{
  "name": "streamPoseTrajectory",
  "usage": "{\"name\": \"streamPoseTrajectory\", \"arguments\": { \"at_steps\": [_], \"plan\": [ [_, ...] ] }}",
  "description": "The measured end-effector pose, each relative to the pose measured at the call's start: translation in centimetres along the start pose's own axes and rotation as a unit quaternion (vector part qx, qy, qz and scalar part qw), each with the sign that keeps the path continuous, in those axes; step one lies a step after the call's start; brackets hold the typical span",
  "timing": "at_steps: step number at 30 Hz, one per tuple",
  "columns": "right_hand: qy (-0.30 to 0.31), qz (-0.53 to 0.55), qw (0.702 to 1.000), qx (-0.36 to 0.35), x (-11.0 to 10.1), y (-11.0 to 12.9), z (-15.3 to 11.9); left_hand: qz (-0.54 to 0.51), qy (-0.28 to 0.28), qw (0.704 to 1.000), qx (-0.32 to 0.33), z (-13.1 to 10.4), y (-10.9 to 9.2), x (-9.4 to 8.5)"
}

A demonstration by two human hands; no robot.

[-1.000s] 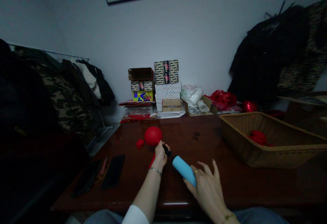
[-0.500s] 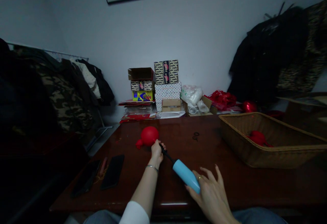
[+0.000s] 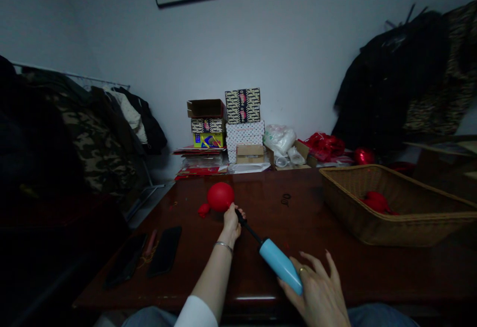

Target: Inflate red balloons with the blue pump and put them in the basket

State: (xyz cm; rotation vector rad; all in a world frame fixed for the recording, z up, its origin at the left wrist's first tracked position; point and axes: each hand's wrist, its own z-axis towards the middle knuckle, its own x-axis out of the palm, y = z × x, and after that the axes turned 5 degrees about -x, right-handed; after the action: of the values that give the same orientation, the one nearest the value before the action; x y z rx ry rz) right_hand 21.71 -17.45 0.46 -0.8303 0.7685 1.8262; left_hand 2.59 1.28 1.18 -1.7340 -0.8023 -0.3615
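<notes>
A red balloon (image 3: 220, 197), partly inflated, sits just beyond my left hand (image 3: 232, 221). That hand is closed around the balloon's neck and the black end of a hand balloon pump; the join between them is hidden by my fingers. The pump's light blue barrel (image 3: 281, 266) slants down to the right, with a length of black rod showing between it and my left hand. My right hand (image 3: 316, 287) grips the barrel's near end with thumb and index finger, its other fingers raised. A small red knotted piece (image 3: 203, 210) lies left of the balloon; whether it touches is unclear.
A wicker basket (image 3: 402, 227) with a red item (image 3: 377, 202) inside stands at the right. Two dark phones (image 3: 164, 251) lie at the left beside a reddish stick (image 3: 150, 242). Black loops (image 3: 285, 199) lie farther back. Stacked boxes (image 3: 244, 138) stand behind the table (image 3: 261, 188).
The blue barrel and my right hand have moved right and slightly toward me, showing more black rod. My left hand and the balloon have shifted slightly right.
</notes>
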Motion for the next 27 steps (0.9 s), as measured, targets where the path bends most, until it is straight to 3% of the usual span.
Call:
{"name": "streamPoseTrajectory", "arguments": {
  "at_steps": [5,10,14,22,27],
  "plan": [
    [0.017,0.019,0.999,0.043,0.0,1.4,2.3,0.001,-0.003,1.0,-0.002,-0.9,1.1,0.5],
    [0.029,0.011,0.999,0.044,0.9,2.2,4.3,-0.001,-0.006,1.0,-0.012,-1.2,2.4,0.8],
    [0.023,0.006,0.999,0.032,1.2,2.7,4.9,-0.014,-0.028,0.999,0.006,-0.6,2.2,0.3],
    [0.017,0.004,1.0,0.0,0.2,0.9,1.9,-0.025,-0.027,0.999,0.033,1.6,-1.1,-1.6],
    [-0.002,-0.015,0.999,-0.05,-0.6,-0.6,0.2,-0.031,-0.035,0.998,0.039,2.1,-2.3,-1.9]
  ]
}}
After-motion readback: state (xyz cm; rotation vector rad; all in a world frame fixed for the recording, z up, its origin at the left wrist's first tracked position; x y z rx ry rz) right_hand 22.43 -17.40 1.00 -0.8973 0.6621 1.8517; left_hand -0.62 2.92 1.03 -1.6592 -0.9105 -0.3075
